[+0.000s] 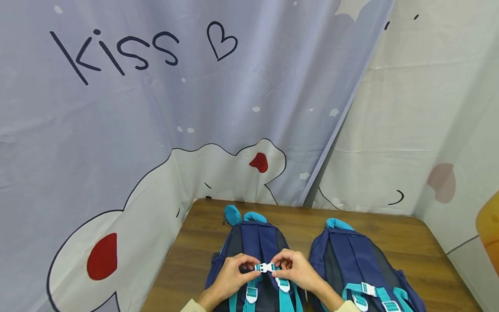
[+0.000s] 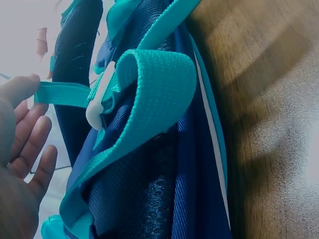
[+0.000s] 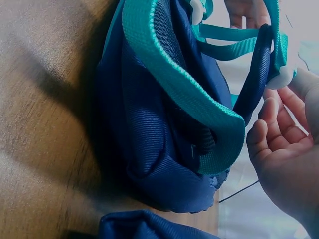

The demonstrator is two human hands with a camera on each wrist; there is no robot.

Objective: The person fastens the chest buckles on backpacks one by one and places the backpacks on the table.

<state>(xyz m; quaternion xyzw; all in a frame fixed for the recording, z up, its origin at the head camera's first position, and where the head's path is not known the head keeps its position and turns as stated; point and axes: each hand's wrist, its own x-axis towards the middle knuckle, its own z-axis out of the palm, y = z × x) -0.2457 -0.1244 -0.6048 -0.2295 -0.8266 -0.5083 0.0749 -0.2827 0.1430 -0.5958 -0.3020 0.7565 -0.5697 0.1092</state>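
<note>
A navy and dark grey backpack [image 1: 260, 242] with teal straps lies on the table, its shoulder straps facing up. Across those straps runs a white side-release buckle [image 1: 266, 267] on a teal chest strap. My left hand [image 1: 230, 274] pinches the buckle's left end between thumb and forefinger; in the left wrist view, the teal webbing [image 2: 65, 93] runs from these fingertips. From the other side, my right hand [image 1: 298, 271] pinches the right end. The two buckle halves appear in line and meeting between the hands. White strap adjusters [image 1: 251, 294] hang just below.
A second, similar backpack [image 1: 356, 260] lies to the right, its white chest buckle [image 1: 368, 289] lying across its straps. Both bags rest on a brown wooden table [image 1: 191, 242]. Behind the table hangs a printed curtain [image 1: 234, 108].
</note>
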